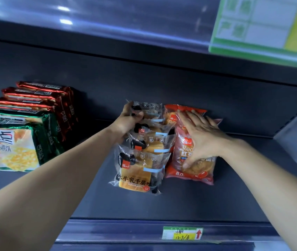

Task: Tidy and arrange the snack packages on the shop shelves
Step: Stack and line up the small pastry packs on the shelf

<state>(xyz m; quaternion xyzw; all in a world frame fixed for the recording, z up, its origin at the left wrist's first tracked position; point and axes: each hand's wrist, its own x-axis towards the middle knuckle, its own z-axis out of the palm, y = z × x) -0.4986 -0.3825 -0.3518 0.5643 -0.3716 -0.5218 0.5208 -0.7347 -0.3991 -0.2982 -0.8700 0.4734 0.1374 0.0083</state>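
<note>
Gripping the rear of the clear packs [144, 160], L hand [128, 120] has its fingers curled over the top edge of the back one or two, a hold on film, not on bread. R hand [203, 140] lies flat on the front of the red packs [194, 175], fingers spread, thumb low by the bun. It presses & holds nothing. Both rows stand midway on the shelf [180, 201], side by side & touching, each overlapping front to back, well short of the front lip.

To do it well, imo:
- Move the clear row as one block w/ L, low & steady, so the front pack doesn't tip or slide off skew.
- The film looks slick & the buns soft, so squeeze light.
- R should brace the red row so it doesn't drag along or fan out, then bring it level w/ the clear row.
- Aim for both fronts flush, labels out, squared to the lip where the price tag [182, 232] sits.

Green packs [14, 147] & dark-red packs [35, 100] sit far L, well apart, so prob. no need to touch them now.
</note>
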